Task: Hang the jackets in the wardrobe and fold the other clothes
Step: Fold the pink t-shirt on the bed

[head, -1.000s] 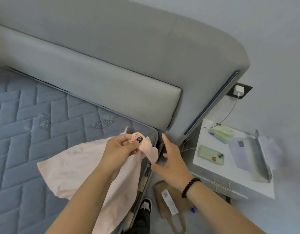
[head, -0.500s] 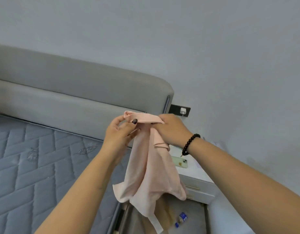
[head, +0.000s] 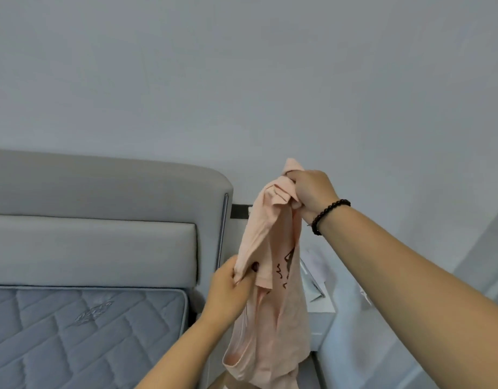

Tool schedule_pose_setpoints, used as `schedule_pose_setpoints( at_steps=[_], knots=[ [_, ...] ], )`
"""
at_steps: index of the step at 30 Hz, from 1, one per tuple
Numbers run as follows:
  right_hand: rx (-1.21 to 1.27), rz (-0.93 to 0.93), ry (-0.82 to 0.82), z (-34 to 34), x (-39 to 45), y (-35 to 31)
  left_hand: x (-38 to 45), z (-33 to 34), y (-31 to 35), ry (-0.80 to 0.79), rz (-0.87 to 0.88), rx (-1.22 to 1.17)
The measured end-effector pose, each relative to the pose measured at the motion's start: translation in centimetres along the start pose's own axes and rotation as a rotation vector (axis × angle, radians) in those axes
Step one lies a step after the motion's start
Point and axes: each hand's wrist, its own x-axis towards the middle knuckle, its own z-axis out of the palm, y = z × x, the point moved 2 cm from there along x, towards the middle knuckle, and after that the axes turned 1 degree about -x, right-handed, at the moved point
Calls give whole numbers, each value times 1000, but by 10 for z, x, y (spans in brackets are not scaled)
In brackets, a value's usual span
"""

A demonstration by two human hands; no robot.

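Up beside the headboard (head: 102,209), the right hand (head: 312,192) clenched the pink shirt (head: 273,304) at its top, while the left hand (head: 228,290) pinched a lower fold, the rest hanging below both grips.

Open air and bare wall (head: 270,80) lie above and ahead of me. The headboard (head: 102,197) blocks my left, the mattress (head: 74,332) lies below, and the nightstand (head: 320,310) crowds my lower right.
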Motion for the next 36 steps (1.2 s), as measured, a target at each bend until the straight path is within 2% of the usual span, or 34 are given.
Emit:
schedule_pose_setpoints(
  at_steps=[3, 5, 7, 9, 11, 14, 16, 17, 19, 21, 26, 31, 34, 36],
  knots=[
    [137, 63, 109, -36, 6, 3, 19, -14, 2, 81, -68, -46],
    [313, 128, 195, -58, 6, 9, 35, -20, 15, 88, -83, -110],
    [560, 131, 256, -74, 0, 12, 48, -19, 36, 60, -38, -143],
    [667, 36, 210, -77, -8, 13, 60, -18, 62, 25, 55, -101],
    [510, -76, 64, -72, -18, 14, 68, -17, 86, -43, 177, 12],
    [-34, -262, -239, -56, -37, 12, 73, -18, 115, -190, 304, 160],
    [-279, -361, -451, -39, -50, 10, 73, -20, 128, -260, 348, 210],
    [-361, -404, -489, -32, -53, 11, 72, -22, 133, -275, 359, 231],
    [-467, -467, -422, -20, -55, 8, 72, -31, 139, -241, 371, 273],
    [-458, -464, -372, -12, -52, 6, 71, -45, 137, -156, 366, 284],
    [-365, -399, -340, 14, -43, 2, 59, -82, 102, 1, 164, 155],
    [-305, -398, -117, 26, -27, -7, 36, -94, 29, -227, -38, 424],
    [-330, -431, 4, 17, -16, -15, 24, -99, -11, -271, -108, 597],
    [-348, -448, 73, 5, -8, -19, 20, -106, -27, -288, -163, 552]
  ],
)
